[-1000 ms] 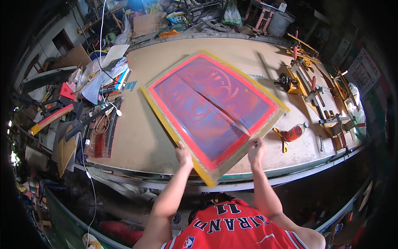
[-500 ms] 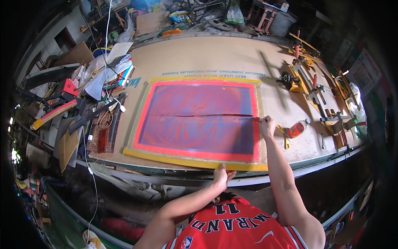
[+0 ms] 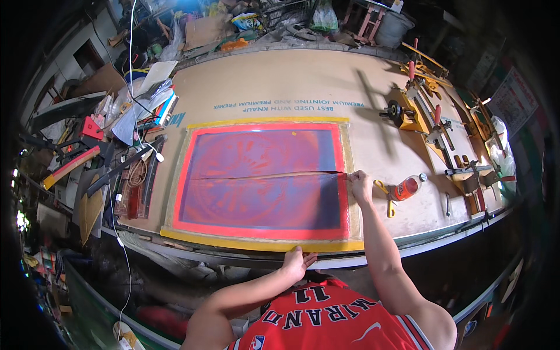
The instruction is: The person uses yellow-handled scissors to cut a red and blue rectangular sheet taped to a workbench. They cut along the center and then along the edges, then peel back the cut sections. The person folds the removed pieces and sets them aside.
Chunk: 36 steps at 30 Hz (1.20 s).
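One bare left hand, forearm angled inward, grasps the near edge of a rectangular, yellow-edged frame with red-bordered purple mesh, lying flat on the tan worktop; the bare right hand, arm stretched forward, clenches the right edge.

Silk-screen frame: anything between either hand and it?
Nothing visible. The left hand is at the near yellow edge of the silk-screen frame, the right hand at its right edge, by the end of the long slit. The yellow tool and red-and-clear bottle lie right of the right hand, not between.
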Each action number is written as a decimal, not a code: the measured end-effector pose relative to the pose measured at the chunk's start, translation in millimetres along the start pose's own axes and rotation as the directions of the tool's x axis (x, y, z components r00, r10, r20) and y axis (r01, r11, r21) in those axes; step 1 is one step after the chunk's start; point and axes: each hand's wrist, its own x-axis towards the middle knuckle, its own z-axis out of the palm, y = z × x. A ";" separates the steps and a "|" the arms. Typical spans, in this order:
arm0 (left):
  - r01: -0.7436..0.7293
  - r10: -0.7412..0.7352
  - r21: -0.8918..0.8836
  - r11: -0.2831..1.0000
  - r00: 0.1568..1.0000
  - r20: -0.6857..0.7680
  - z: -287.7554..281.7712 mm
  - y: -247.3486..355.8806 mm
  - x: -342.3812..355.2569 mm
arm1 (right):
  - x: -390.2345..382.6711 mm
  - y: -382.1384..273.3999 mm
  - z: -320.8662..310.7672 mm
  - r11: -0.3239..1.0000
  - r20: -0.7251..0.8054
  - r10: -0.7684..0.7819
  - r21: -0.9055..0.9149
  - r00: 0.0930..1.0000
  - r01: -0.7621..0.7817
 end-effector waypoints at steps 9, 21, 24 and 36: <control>-0.212 -0.099 0.717 0.664 0.926 0.365 44.1 67.4 -29.3 | -28.4 9.3 13.5 0.984 -0.091 0.075 0.170 0.993 -0.059; -0.744 0.549 0.426 -0.515 0.096 0.831 126.8 98.2 95.3 | -45.9 19.7 16.6 0.993 -0.225 -0.065 0.077 0.972 0.084; -0.717 0.418 0.412 -0.563 0.182 0.890 170.3 116.0 127.0 | -40.4 16.4 7.5 0.958 -0.048 0.031 0.285 0.998 -0.016; -0.427 0.086 0.531 -0.732 0.715 0.694 229.0 134.0 144.7 | -20.1 31.6 18.7 0.983 -0.002 0.115 0.142 0.993 -0.113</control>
